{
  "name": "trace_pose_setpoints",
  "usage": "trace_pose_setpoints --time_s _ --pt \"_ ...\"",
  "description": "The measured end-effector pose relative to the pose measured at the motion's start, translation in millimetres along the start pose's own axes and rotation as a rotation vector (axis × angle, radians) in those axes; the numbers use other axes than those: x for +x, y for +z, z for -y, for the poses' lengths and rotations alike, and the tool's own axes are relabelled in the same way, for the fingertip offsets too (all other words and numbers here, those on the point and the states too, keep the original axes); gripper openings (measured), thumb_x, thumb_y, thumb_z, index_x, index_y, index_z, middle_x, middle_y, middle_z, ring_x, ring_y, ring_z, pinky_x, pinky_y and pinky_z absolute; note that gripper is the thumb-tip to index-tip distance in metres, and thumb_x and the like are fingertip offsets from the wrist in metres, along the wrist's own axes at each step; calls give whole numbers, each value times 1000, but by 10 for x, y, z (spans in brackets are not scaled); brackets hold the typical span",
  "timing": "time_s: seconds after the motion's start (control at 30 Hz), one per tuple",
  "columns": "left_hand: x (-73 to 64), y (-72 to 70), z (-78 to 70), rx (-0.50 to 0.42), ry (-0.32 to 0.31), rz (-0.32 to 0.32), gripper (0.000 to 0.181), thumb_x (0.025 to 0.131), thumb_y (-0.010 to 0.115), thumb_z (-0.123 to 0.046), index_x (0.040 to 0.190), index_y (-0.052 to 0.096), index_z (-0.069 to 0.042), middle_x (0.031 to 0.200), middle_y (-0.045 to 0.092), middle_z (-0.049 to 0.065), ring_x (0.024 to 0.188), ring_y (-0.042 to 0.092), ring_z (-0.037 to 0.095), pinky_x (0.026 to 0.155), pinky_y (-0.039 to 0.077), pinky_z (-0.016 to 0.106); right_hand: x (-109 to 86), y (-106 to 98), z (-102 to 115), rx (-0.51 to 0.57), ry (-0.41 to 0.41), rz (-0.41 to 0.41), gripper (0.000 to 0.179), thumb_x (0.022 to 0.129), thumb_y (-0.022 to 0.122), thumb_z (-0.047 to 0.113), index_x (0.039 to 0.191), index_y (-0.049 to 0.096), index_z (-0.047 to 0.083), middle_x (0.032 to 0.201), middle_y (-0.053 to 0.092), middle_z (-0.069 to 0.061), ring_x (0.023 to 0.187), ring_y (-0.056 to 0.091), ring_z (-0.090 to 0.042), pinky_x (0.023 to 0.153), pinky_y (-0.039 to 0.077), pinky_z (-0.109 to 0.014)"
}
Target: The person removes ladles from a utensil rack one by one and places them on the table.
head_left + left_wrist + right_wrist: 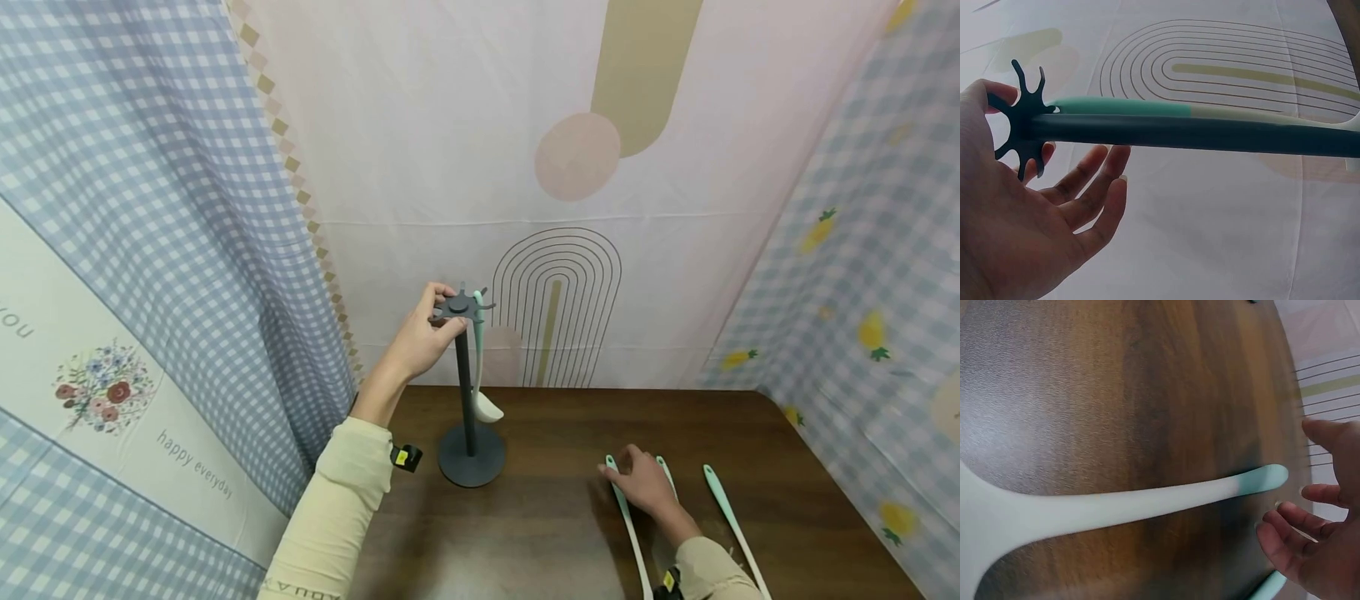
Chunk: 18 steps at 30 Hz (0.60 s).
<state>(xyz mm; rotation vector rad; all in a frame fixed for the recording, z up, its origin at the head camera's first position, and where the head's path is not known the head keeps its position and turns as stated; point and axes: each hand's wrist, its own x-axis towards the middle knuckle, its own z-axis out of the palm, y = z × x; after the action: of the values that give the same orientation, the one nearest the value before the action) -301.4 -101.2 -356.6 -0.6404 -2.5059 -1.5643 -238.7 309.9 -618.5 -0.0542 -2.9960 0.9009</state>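
Note:
My left hand holds the hooked top of a dark utensil stand between thumb and index finger. In the left wrist view, the other fingers of that hand spread loosely beneath the pole. A white ladle with a mint-green handle end hangs from a hook on the stand's right side. My right hand is low over the table, fingers loosely bent, beside the mint tip of a white-handled utensil. In the right wrist view, a gap shows between the fingers and this utensil, whose head widens out of frame.
Two more mint-tipped utensils lie on the wooden table: one handle partly behind my right hand, another farther right. A patterned cloth hangs behind the table, with checked curtains at the sides.

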Motion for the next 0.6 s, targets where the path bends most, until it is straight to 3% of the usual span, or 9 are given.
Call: trace_pose_setpoints --time_s 0.1,0.23,0.47,0.6 --pt "-1 -5 2 0 2 1 46 101 59 -32 140 41 -17 139 46 15 124 60 39 92 52 52 0 -70 60 -26 -23 10 74 97 71 53 133 58 -11 112 66 -27 98 66 -43 83 53 -58" --pt "-8 -8 0 -3 1 -1 45 101 58 -32 140 42 -17 138 47 15 121 61 38 89 52 50 -2 -150 161 -69 -34 26 94 95 65 67 151 48 -7 141 52 -40 125 53 -61 95 46 -71" --pt "-14 -8 -5 9 2 -3 45 101 58 -32 140 41 -18 138 47 14 119 62 37 87 52 48 -22 -188 276 -148 -89 4 104 93 60 75 164 36 4 156 39 -38 134 45 -63 94 42 -80" --pt "-9 -1 -4 17 8 -4 46 101 59 -32 140 41 -18 137 48 14 119 62 37 86 52 48 -26 -178 296 -179 -133 -26 101 93 60 74 165 35 7 161 35 -35 142 38 -61 101 36 -80"
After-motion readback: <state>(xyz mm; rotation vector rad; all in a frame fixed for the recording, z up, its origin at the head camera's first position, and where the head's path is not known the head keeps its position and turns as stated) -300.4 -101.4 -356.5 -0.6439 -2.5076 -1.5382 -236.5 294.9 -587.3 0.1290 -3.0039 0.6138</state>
